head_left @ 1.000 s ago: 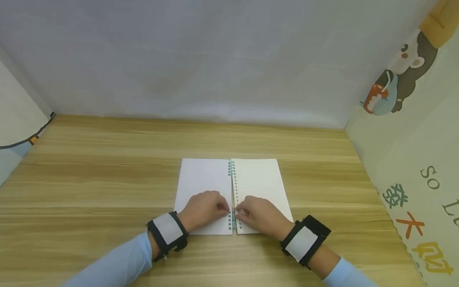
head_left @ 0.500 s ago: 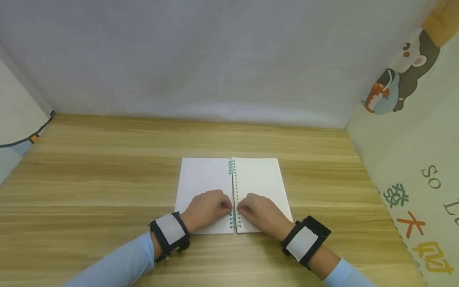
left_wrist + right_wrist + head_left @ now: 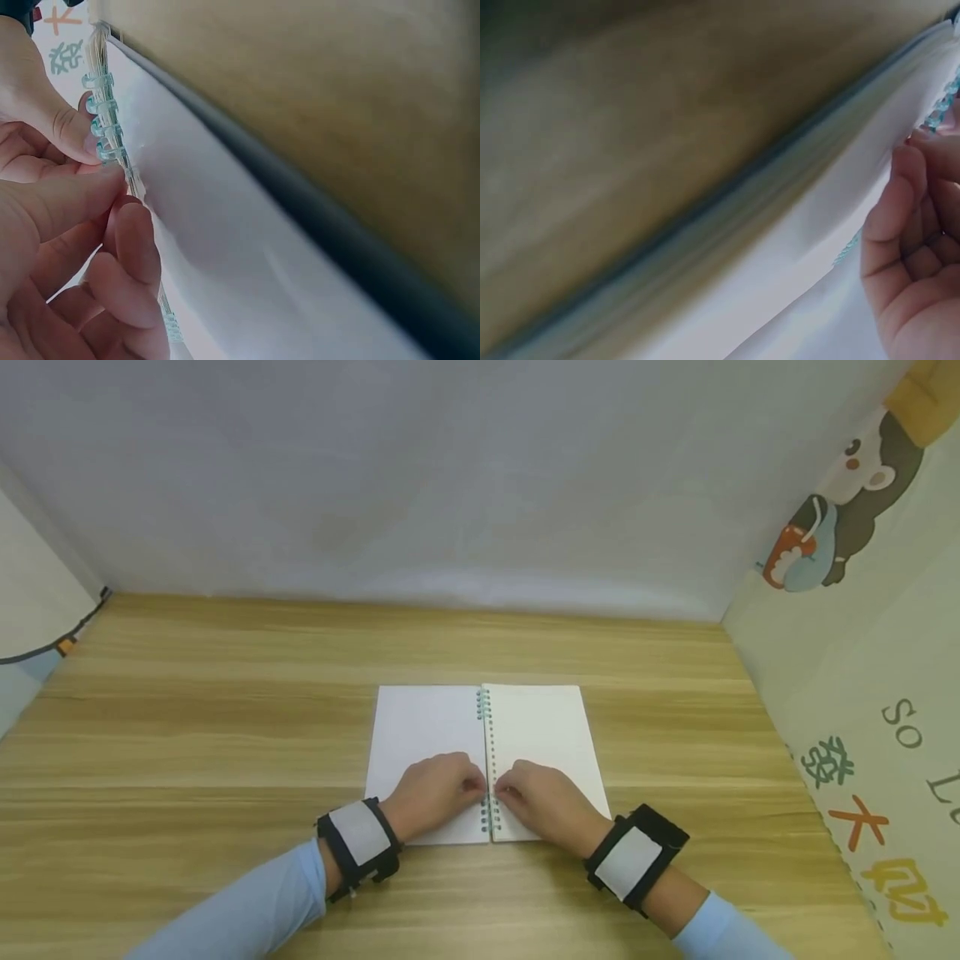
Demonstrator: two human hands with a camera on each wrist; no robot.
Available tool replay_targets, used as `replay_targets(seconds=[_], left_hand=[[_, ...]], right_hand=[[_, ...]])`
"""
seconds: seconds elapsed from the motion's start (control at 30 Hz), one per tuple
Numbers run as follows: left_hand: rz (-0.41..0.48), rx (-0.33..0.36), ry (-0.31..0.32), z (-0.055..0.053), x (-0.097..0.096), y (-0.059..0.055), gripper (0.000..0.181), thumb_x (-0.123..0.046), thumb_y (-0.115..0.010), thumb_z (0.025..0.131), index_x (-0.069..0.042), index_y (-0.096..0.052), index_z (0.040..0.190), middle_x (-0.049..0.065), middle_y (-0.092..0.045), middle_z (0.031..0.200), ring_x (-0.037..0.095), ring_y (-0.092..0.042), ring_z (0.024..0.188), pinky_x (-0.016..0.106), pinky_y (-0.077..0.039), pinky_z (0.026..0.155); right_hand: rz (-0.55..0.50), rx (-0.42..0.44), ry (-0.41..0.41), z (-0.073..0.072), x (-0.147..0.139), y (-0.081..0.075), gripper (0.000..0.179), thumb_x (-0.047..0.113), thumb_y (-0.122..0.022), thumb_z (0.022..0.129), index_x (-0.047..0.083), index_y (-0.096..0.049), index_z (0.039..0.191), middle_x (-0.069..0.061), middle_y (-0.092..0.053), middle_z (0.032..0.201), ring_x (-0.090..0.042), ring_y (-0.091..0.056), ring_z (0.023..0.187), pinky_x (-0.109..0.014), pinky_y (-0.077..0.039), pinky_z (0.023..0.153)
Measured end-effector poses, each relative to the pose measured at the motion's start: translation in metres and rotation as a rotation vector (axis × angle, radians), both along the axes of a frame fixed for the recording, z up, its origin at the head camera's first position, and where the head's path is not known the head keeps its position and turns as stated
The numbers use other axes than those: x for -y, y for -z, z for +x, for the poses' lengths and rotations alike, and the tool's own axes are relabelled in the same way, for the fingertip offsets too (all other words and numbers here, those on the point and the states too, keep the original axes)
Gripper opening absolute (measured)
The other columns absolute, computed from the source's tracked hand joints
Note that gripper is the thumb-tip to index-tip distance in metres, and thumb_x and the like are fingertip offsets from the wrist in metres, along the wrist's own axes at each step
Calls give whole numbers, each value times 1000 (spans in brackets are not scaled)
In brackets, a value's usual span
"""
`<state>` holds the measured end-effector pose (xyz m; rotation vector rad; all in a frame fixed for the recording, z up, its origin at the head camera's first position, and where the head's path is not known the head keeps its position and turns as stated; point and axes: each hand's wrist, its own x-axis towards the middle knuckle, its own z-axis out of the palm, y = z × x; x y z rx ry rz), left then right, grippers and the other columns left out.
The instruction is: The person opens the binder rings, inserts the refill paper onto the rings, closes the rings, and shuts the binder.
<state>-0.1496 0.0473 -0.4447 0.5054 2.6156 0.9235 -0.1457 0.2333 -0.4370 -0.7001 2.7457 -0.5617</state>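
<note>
An open loose-leaf notebook (image 3: 431, 722) lies flat on the table, with a white left page and a cream right page (image 3: 543, 727). Teal plastic binder rings (image 3: 105, 105) show at the top and bottom of its spine, with bare punched holes between. My left hand (image 3: 438, 789) pinches the spine at the lower rings with thumb and index finger, its other fingers curled. Facing it across the spine, my right hand (image 3: 551, 802) pinches the same lower group, also seen in the right wrist view. The fingertips hide some of these rings.
The wood-grain table (image 3: 225, 718) extends around the notebook. A pale cloth wall (image 3: 420, 485) rises behind it, and a printed panel (image 3: 885, 693) with a cartoon animal and lettering stands at the right. Both wrists wear black straps (image 3: 637, 860).
Both hands have drawn slightly closer together at the lower spine. The gap between the notebook's two halves has narrowed there. The head view has shifted a little.
</note>
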Motion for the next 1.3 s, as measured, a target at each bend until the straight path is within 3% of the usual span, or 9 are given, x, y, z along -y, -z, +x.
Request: replay_targets(seconds=[0.37,0.63,0.87,1.03,1.3], left_hand=[[1,-21,12,-2,-2,-1,7,-12,-73,96,-9,-80,98,5,-77,95,19,-72,89,38,-58,80],[-5,-20,-16,3,0,-3,7,-14,-76,94,-9,-80,97,3,-76,95,19,-72,91,38,-58,81],[2,-26,13,8,0,-4,7,-13,-75,95,-8,-79,95,3,-76,91,16,-70,85,36,-57,76],[-1,-28,28,8,-2,-2,7,-13,-74,96,-8,-79,95,3,-75,90,16,-69,83,36,-57,75],[0,-12,11,11,1,-2,9,-14,-74,96,-8,-80,97,3,-76,92,16,-70,84,35,-58,76]], right_hand=[[10,-57,-68,0,0,-2,13,7,-67,100,0,-77,104,-3,-69,83,-8,-55,71,-24,-50,68],[-3,-31,1,2,-1,-1,12,9,-70,98,2,-78,103,-3,-71,84,-9,-57,72,-27,-52,69],[-6,-53,-32,6,-4,-2,9,5,-72,95,2,-78,100,-5,-74,87,-15,-69,80,-33,-59,79],[-1,-63,-58,7,-3,-2,8,3,-72,94,0,-78,99,-6,-73,87,-16,-69,80,-33,-59,78],[13,-50,-18,9,-5,-3,9,6,-73,95,2,-79,101,-5,-73,86,-14,-68,79,-33,-59,77]])
